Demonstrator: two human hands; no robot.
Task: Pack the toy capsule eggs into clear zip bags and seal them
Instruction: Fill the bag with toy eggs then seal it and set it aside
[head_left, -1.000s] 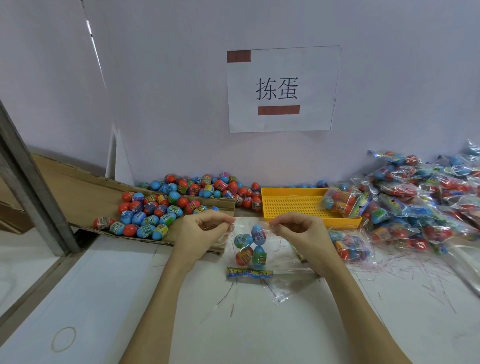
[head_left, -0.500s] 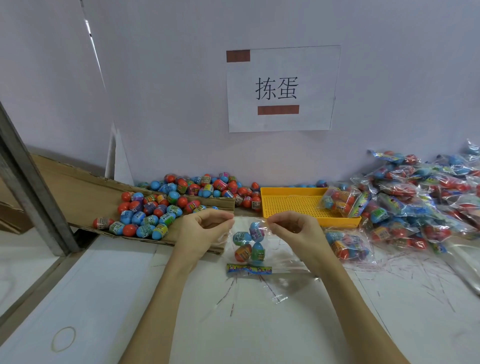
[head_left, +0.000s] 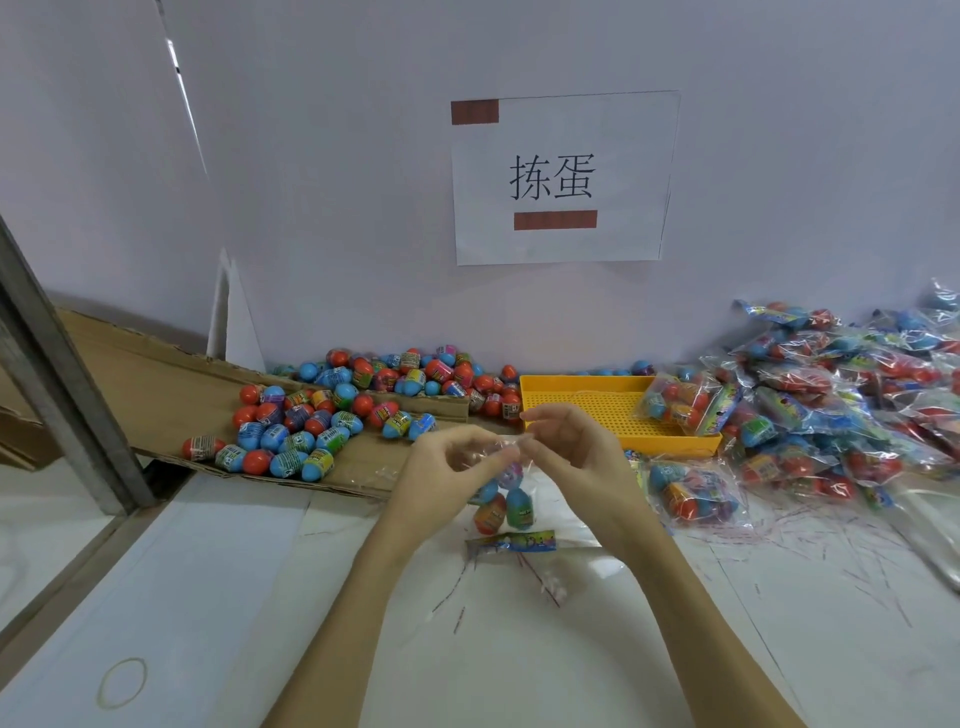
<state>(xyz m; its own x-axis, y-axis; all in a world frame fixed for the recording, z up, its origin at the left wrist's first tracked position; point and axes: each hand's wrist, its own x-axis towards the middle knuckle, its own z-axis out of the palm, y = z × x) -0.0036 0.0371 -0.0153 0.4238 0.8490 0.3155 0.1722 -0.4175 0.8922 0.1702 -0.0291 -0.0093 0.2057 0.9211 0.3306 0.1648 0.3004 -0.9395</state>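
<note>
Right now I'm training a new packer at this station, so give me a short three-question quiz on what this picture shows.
1. True or false: both hands pinch the top of the clear bag.
2. Where does the yellow tray sit: A) right of the loose eggs, B) on the cardboard, C) by the rubber band?
3. What lies piled at far right?

Key: 1 true, left hand and right hand; 2 A; 3 packed bags.
</note>
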